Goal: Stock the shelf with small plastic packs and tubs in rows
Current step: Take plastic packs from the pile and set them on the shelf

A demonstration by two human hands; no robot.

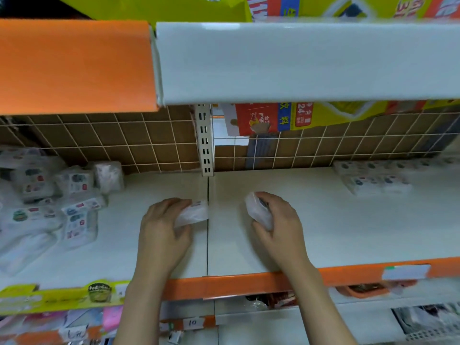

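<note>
1. The step in hand looks like placing: 2 small packs are being carried in over the bare middle of the shelf (323, 220), 1 in each hand, with stock already sitting on both sides.
2. The left hand (161, 227) has its fingers curled over a small clear pack (195, 211) with a printed label, held low just at the seam (207, 232) where the 2 shelf boards meet; whether the pack already touches the board I cannot tell.
3. The right hand (276, 220) wraps a second clear pack (258, 212), gripped from the side with the thumb underneath, just right of that seam (blur hides its label).
4. Both forearms reach in over the orange shelf edge (249, 282), roughly parallel, palms turned down and slightly inward.
5. A loose heap of labelled packs (72, 195) lies to the left, and a tidier row of packs (373, 178) sits at the back right against the wire grid (323, 145).
6. The next move probably calls for setting both packs down squarely and lining them up with 1 of those groups, likely the right row, so the rows run straight.
</note>
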